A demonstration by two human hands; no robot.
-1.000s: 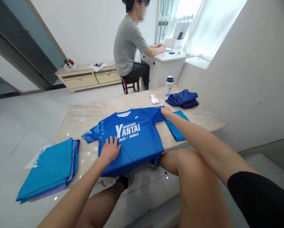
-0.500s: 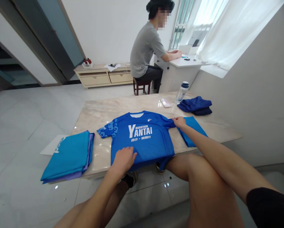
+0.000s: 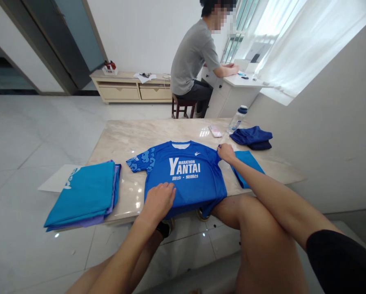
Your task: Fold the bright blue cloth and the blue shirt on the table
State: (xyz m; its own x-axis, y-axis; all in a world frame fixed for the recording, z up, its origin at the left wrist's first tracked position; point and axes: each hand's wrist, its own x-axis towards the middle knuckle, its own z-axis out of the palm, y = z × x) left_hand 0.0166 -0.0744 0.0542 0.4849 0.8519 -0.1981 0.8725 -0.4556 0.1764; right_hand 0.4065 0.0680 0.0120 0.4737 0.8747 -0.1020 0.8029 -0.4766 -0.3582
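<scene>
- Blue shirt [image 3: 184, 175] spread face-up on counter [image 3: 124, 139], hem hanging over near edge.
- Left hand [image 3: 158, 200] pressed flat, open, on lower front.
- Right hand [image 3: 226, 152] pinching right sleeve; a tug risks dragging shirt off edge or rumpling it.

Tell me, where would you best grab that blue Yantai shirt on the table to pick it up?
Probably at the two shoulder seams, coming from above. The shirt lies flat, front up, collar at the far side and hem hanging over the near edge of the table. The right hand already pinches the right sleeve; the left hand lies flat on the lower front. One sleeve is free for fingers.
</scene>
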